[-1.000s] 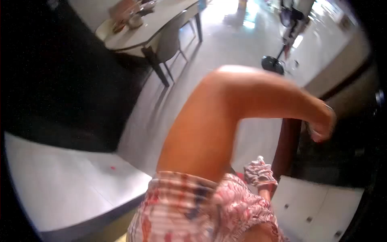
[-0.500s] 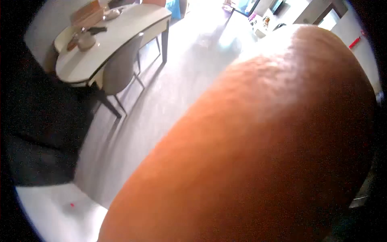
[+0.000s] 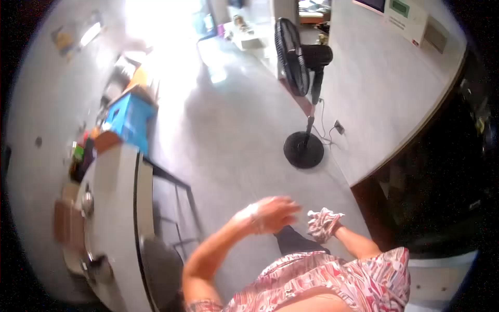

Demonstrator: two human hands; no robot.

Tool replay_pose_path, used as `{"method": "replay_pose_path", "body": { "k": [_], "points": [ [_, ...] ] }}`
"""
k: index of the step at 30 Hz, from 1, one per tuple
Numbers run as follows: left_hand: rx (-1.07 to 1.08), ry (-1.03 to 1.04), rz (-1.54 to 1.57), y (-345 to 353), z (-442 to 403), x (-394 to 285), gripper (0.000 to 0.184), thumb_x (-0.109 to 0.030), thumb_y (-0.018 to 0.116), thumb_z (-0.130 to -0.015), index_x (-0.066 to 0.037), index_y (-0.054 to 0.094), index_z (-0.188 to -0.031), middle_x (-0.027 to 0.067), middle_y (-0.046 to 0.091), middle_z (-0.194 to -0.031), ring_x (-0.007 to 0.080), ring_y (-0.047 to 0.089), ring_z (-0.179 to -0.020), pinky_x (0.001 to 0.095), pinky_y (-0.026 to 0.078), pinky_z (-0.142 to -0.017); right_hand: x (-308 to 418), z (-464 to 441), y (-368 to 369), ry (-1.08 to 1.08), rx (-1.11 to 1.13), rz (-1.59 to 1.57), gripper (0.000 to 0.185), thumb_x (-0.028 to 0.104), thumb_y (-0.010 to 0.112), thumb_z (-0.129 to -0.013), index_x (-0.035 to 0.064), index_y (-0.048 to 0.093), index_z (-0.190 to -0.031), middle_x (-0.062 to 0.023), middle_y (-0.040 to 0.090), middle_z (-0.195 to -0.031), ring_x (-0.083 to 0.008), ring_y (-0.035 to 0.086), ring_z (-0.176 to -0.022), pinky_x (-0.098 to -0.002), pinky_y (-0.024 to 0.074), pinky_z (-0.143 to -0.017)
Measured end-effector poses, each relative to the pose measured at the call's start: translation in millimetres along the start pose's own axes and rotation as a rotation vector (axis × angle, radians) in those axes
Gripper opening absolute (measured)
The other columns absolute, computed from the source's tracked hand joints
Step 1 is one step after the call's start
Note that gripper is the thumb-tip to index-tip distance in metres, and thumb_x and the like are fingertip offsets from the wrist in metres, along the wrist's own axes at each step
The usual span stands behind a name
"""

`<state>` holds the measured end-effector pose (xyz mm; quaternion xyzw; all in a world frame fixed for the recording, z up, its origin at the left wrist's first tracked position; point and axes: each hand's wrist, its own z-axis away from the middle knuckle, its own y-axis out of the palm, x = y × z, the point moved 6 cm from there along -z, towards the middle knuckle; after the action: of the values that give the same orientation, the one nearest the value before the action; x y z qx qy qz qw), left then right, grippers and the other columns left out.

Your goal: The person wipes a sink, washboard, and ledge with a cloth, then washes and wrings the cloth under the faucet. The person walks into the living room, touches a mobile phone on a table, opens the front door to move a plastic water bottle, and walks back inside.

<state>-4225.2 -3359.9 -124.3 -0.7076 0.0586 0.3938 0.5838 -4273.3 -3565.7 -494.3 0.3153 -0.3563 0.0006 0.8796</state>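
From the lower left my left forearm reaches in, and my left hand [image 3: 274, 213] hangs over the floor, slightly blurred. Its fingers point right, partly apart, with nothing visible in them. To its right, separated by a small gap, a bunched white and pink cloth [image 3: 323, 224] covers most of my right hand [image 3: 338, 229]. Only the part near the wrist shows; the fingers are hidden in the folds. Below both hands is my patterned pink and white top [image 3: 312, 270], with a dark trouser leg [image 3: 296, 241] beyond it.
A black standing fan [image 3: 304, 150] stands ahead, its cord running to a wall socket [image 3: 339, 127]. On the left are a white table [image 3: 117, 208], a grey chair [image 3: 158, 268] and a blue box [image 3: 130, 119]. A dark-edged partition [image 3: 405, 104] rises at the right.
The view has swung, bringing the fan into full sight. My raised arm, which filled much of the view, has come down, and both hands now show low in front of my body.
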Motion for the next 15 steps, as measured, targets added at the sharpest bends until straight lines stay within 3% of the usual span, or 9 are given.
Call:
{"method": "replay_pose_path", "body": {
  "k": [2, 4, 6, 7, 9, 10, 11, 13, 15],
  "points": [
    [-0.023, -0.167, 0.122, -14, 39, 87, 0.029, -0.018, 0.055, -0.081, -0.007, 0.052, -0.108, 0.0154, 0.057, -0.092, 0.0318, 0.056, -0.083, 0.0380, 0.046, -0.072, 37, -89, 8, -0.685, 0.239, 0.614, 0.026, 0.039, 0.042, -0.078, 0.0130, 0.048, -0.080, -0.0085, 0.049, -0.078, -0.0191, 0.049, -0.068, -0.0352, 0.0389, -0.054],
    [-0.175, -0.240, 0.162, 21, 51, 175, 0.028, -0.016, 0.056, -0.080, -0.008, 0.054, -0.107, 0.0154, 0.058, -0.092, 0.0319, 0.057, -0.082, 0.0379, 0.047, -0.071, 35, -106, -18, 0.438, 0.032, -0.607, 0.027, 0.043, 0.046, -0.072, 0.0167, 0.046, -0.065, -0.0062, 0.046, -0.067, -0.0189, 0.045, -0.056, -0.0333, 0.0351, -0.045],
    [-0.289, -0.433, 0.114, 9, 220, 305, 0.022, -0.017, 0.056, -0.080, -0.008, 0.058, -0.099, 0.0134, 0.059, -0.095, 0.0295, 0.057, -0.086, 0.0362, 0.046, -0.074, 74, -206, 154, 0.162, -0.334, -0.397, 0.023, 0.038, 0.039, -0.078, 0.0178, 0.046, -0.069, -0.0044, 0.048, -0.068, -0.0208, 0.043, -0.056, -0.0352, 0.0353, -0.046],
    [-0.269, -0.625, 0.126, 17, 266, 337, 0.018, -0.018, 0.054, -0.080, -0.009, 0.061, -0.094, 0.0118, 0.059, -0.099, 0.0276, 0.057, -0.091, 0.0347, 0.046, -0.078, 70, -265, 166, 0.064, 0.127, -0.410, 0.023, 0.045, 0.038, -0.081, 0.0276, 0.049, -0.091, -0.0010, 0.052, -0.077, -0.0189, 0.047, -0.063, -0.0346, 0.0378, -0.049],
    [-0.451, -1.075, 0.377, 63, 237, 362, 0.020, -0.022, 0.056, -0.079, -0.007, 0.063, -0.090, 0.0117, 0.061, -0.097, 0.0262, 0.060, -0.086, 0.0327, 0.047, -0.078, 141, -265, 140, 0.072, 0.285, -0.482, 0.042, 0.059, 0.047, -0.075, 0.0230, 0.052, -0.095, -0.0044, 0.051, -0.087, -0.0231, 0.050, -0.075, -0.0347, 0.0412, -0.056],
    [-0.431, -1.105, 0.366, 66, 231, 352, 0.020, -0.022, 0.056, -0.079, -0.007, 0.063, -0.090, 0.0117, 0.061, -0.097, 0.0262, 0.060, -0.086, 0.0327, 0.047, -0.078, 175, -278, 148, 0.032, 0.469, -0.550, 0.039, 0.050, 0.050, -0.078, 0.0184, 0.051, -0.101, -0.0049, 0.051, -0.084, -0.0209, 0.049, -0.080, -0.0373, 0.0426, -0.058],
    [-0.483, -1.175, 0.318, 50, 262, 369, 0.022, -0.023, 0.056, -0.078, -0.007, 0.063, -0.091, 0.0120, 0.062, -0.095, 0.0266, 0.060, -0.084, 0.0330, 0.047, -0.077, 169, -334, 153, 0.098, 0.226, -0.590, 0.034, 0.038, 0.052, -0.082, 0.0116, 0.050, -0.104, -0.0033, 0.050, -0.078, -0.0158, 0.050, -0.076, -0.0335, 0.0448, -0.057],
    [-0.662, -1.206, 0.333, 48, 287, 410, 0.023, -0.024, 0.056, -0.079, -0.005, 0.062, -0.092, 0.0110, 0.064, -0.084, 0.0226, 0.063, -0.074, 0.0318, 0.050, -0.067, 225, -395, 179, -0.186, 0.238, -0.003, 0.027, 0.026, 0.051, -0.086, 0.0072, 0.047, -0.105, -0.0008, 0.049, -0.073, -0.0098, 0.051, -0.067, -0.0229, 0.0459, -0.053],
    [-0.846, -1.256, 1.012, 50, 261, 438, 0.020, -0.020, 0.056, -0.081, -0.003, 0.062, -0.091, 0.0070, 0.063, -0.076, 0.0153, 0.061, -0.065, 0.0274, 0.049, -0.057, 261, -411, 220, 0.459, 0.450, -0.937, 0.029, 0.020, 0.051, -0.086, 0.0004, 0.044, -0.105, -0.0011, 0.051, -0.074, -0.0077, 0.054, -0.059, -0.0165, 0.0458, -0.047]
  ]
}}
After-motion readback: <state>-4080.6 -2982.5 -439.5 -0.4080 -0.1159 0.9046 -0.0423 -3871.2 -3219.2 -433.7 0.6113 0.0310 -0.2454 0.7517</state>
